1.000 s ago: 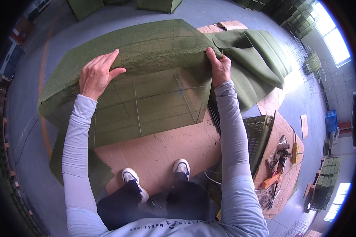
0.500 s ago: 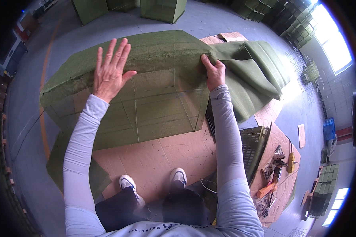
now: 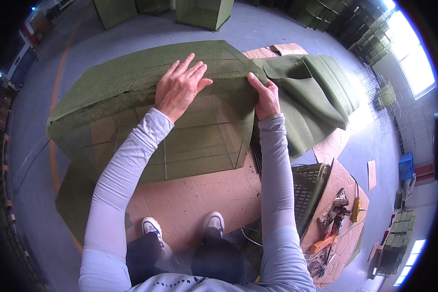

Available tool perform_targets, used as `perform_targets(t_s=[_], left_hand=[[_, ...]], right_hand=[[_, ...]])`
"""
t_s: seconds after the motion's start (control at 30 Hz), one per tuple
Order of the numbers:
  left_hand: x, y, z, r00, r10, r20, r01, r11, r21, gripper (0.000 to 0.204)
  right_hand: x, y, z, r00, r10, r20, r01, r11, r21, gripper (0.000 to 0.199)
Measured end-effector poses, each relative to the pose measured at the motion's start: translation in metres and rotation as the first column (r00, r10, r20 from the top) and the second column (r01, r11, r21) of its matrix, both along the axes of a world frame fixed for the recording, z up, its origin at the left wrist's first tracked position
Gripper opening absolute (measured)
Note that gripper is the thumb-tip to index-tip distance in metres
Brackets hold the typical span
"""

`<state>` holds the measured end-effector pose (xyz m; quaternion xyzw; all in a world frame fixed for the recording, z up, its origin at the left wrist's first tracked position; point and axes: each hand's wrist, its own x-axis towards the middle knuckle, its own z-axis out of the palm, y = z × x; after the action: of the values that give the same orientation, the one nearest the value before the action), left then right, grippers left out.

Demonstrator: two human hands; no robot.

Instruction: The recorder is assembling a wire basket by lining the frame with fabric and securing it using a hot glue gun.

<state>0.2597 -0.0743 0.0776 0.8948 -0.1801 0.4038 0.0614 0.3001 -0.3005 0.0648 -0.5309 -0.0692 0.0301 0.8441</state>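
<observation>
A box-shaped frame of thin wire covered in olive-green mesh [image 3: 126, 73] lies in front of me, its near side see-through. My left hand [image 3: 180, 90] rests with fingers stretched out along the mesh's upper front edge, near the middle. At the right end of that edge, my right hand [image 3: 266, 97] pinches the mesh corner, thumb on the near side and the other fingers curled. Beyond my right hand lies a loose, folded heap of green mesh [image 3: 316, 92]. A dark line or gap shows along the edge left of my left hand.
Cardboard [image 3: 194, 199] lies under the frame and my shoes. At my right stand a green plastic basket [image 3: 306, 187] and a cardboard-topped surface with an orange-handled tool [image 3: 323, 243] and a yellow device [image 3: 357, 209]. More mesh boxes [image 3: 204, 14] stand at the back.
My left hand has moved right along the edge and come down onto the mesh. The mesh edge there looks straighter and flatter. My right hand keeps its hold on the corner.
</observation>
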Motion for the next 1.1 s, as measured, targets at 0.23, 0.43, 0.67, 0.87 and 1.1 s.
perform_targets(t_s=[0.23, 0.43, 0.67, 0.87, 1.1], left_hand=[[-0.007, -0.003, -0.003, 1.0, 0.008, -0.027, -0.007, 1.0, 0.026, 0.038], [-0.018, 0.007, 0.0, 0.997, 0.041, -0.068, -0.036, 0.998, 0.059, 0.039], [-0.085, -0.003, 0.001, 0.923, -0.063, -0.38, 0.084, 0.996, 0.038, 0.05], [-0.149, 0.021, -0.064, 0.877, 0.0, -0.481, 0.131, 0.962, 0.239, 0.062], [-0.148, -0.012, -0.118, 0.91, 0.048, -0.412, 0.101, 0.938, 0.332, 0.059]], right_hand=[[-0.003, 0.005, -0.008, 0.999, -0.052, 0.003, 0.052, 0.998, -0.02, 0.023], [-0.006, 0.016, -0.015, 0.993, -0.097, 0.06, 0.098, 0.995, -0.024, 0.022], [-0.085, -0.043, -0.021, 0.982, -0.187, -0.011, 0.177, 0.947, -0.267, 0.024], [-0.094, -0.063, -0.107, 0.959, -0.272, 0.08, 0.265, 0.764, -0.588, 0.039], [-0.197, -0.146, -0.07, 0.851, -0.364, 0.38, 0.52, 0.48, -0.707, 0.041]])
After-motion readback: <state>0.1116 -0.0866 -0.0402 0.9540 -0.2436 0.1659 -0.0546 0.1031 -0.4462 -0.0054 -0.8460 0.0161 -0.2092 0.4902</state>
